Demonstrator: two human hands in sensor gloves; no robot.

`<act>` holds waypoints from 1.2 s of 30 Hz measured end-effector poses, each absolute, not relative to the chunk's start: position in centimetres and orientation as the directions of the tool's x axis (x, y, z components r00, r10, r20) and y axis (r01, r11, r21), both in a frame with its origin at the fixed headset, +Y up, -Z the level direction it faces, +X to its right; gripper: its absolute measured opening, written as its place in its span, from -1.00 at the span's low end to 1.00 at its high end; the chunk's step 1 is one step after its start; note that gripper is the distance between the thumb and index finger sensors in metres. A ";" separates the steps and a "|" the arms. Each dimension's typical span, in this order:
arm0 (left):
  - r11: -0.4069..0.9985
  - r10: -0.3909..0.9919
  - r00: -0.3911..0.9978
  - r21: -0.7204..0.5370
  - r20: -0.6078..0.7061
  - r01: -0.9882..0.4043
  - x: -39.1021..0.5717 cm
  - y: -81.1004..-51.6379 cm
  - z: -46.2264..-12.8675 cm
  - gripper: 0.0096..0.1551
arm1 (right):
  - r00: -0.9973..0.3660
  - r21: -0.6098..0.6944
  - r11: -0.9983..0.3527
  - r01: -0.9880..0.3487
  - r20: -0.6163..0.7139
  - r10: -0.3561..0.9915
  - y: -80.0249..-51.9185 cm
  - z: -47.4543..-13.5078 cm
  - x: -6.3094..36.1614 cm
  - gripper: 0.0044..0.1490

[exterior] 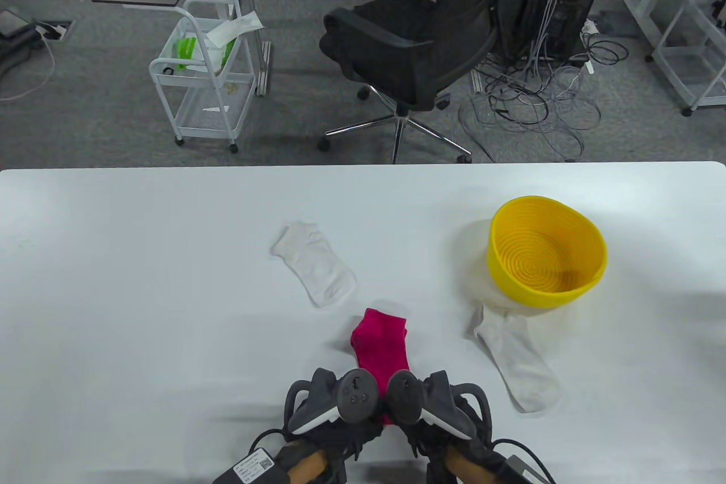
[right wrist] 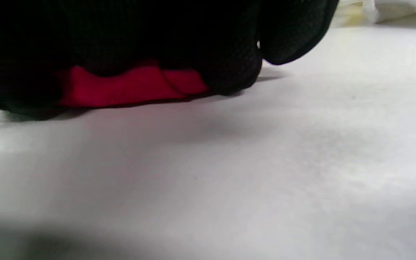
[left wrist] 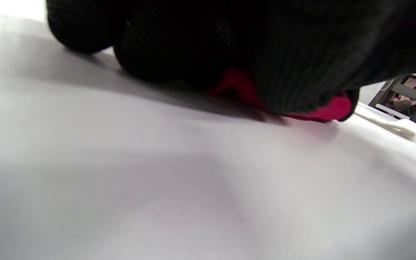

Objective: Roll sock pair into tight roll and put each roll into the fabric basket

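Note:
A magenta sock pair (exterior: 381, 345) lies flat on the white table (exterior: 142, 280), its far end pointing away from me. Both gloved hands sit side by side over its near end, the left hand (exterior: 346, 402) and the right hand (exterior: 417, 402), with the trackers hiding the fingers from above. In the left wrist view, curled black fingers (left wrist: 193, 47) bear down on the red fabric (left wrist: 323, 110). In the right wrist view, fingers (right wrist: 226, 57) grip the sock's folded edge (right wrist: 121, 86). The yellow basket (exterior: 590, 280) stands empty at the right.
One white sock (exterior: 315, 268) lies just beyond the magenta pair. A second white sock (exterior: 519, 362) lies to the right, its top tucked under the basket. Behind the table's far edge stand an office chair (exterior: 408, 47) and a white cart (exterior: 204, 81).

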State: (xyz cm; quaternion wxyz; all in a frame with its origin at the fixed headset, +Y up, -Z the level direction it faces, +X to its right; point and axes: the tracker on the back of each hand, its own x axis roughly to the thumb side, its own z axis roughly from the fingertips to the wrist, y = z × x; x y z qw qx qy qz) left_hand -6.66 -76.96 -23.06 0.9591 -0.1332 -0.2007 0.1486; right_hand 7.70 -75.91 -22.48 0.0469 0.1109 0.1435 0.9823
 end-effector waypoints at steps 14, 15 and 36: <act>0.913 0.357 0.880 -0.315 0.314 -0.258 -6.9 -76.9 -23.1 -0.60 | -0.944 0.320 -0.939 -0.128 0.250 0.215 -73.9 -22.6 9.1 -0.50; 0.914 0.355 0.880 -0.314 0.315 -0.256 -6.8 -76.9 -23.1 -0.60 | -0.947 0.342 -0.935 -0.096 0.257 0.191 -74.3 -22.5 8.9 -0.47; 0.919 0.342 0.884 -0.311 0.320 -0.243 -7.2 -76.7 -23.3 -0.44 | -0.974 0.277 -0.959 -0.056 0.198 0.114 -75.9 -22.7 8.0 -0.52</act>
